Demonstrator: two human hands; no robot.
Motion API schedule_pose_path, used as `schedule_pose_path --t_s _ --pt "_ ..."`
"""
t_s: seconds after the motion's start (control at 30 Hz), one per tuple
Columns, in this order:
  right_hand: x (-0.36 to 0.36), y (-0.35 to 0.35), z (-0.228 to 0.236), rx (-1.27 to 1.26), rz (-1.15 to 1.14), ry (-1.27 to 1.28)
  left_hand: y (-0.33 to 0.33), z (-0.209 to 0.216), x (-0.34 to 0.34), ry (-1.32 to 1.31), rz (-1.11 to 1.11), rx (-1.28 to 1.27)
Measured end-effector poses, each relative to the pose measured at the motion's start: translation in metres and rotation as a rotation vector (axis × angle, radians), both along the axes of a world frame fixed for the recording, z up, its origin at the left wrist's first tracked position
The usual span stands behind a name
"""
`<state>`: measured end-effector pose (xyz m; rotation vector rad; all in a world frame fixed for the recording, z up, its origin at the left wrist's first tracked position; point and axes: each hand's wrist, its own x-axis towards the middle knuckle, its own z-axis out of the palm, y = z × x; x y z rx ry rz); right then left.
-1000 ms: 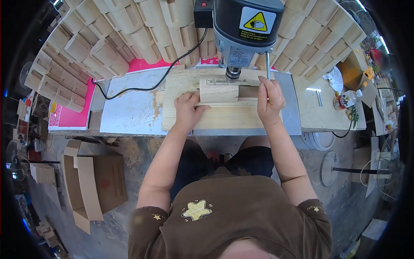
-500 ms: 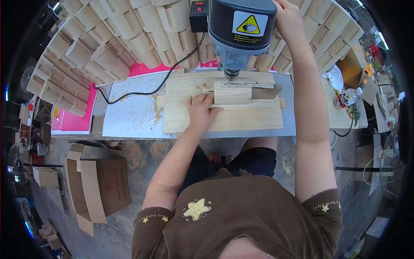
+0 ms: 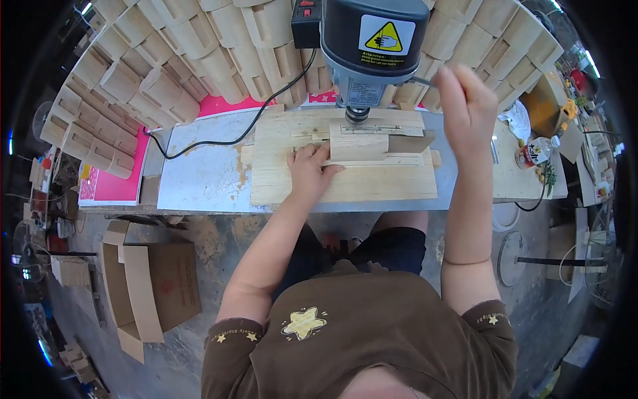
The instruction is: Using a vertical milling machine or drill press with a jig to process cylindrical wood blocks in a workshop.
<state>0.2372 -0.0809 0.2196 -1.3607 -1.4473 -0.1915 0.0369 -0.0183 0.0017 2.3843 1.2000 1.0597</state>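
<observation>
A pale wooden block (image 3: 359, 145) with a curved top lies in a wooden jig (image 3: 299, 189) on the table, under the chuck (image 3: 357, 114) of a dark blue drill press (image 3: 375, 50). My left hand (image 3: 311, 169) is at the block's left end, fingers bent against it and thumb resting along the jig's near strip. My right hand (image 3: 466, 110) is closed round the end of the drill press's feed lever (image 3: 423, 81), to the right of the machine. The drill bit's tip is hard to make out behind the chuck and block.
Stacked slotted wooden blocks (image 3: 166, 96) line the back of the table on both sides of the press. A black power cord (image 3: 229, 142) loops across the white sheet at left. A bottle (image 3: 535, 151) stands on the right, and an opened cardboard box (image 3: 169, 279) sits on the floor at left.
My right hand has come down and nearer with the feed lever, from beside the top of the press head. The left hand and the wooden block stay in place.
</observation>
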Motion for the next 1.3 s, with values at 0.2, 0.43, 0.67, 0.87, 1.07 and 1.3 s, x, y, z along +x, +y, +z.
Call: schedule_pose_path --t_s 0.2,0.43,0.67,0.87,1.07,1.3 --pt "-0.011 -0.023 -0.052 0.033 0.028 0.076 -0.002 0.003 0.000 0.039 0.008 -0.052" --pt "-0.007 -0.010 -0.120 0.235 0.086 -0.041 -0.003 0.004 0.000 0.029 0.000 -0.115" --pt "0.001 0.003 -0.140 0.249 0.080 -0.103 0.000 -0.001 0.001 0.032 0.010 -0.074" --pt "-0.003 -0.004 -0.057 0.273 0.043 -0.024 -0.001 0.000 0.001 -0.009 0.007 0.008" --pt "0.022 0.071 0.024 0.058 -0.106 0.062 -0.001 0.006 0.001 -0.029 -0.005 -0.026" --pt "0.042 0.068 -0.002 -0.166 0.085 0.150 -0.001 0.010 0.004 -0.108 -0.030 -0.175"
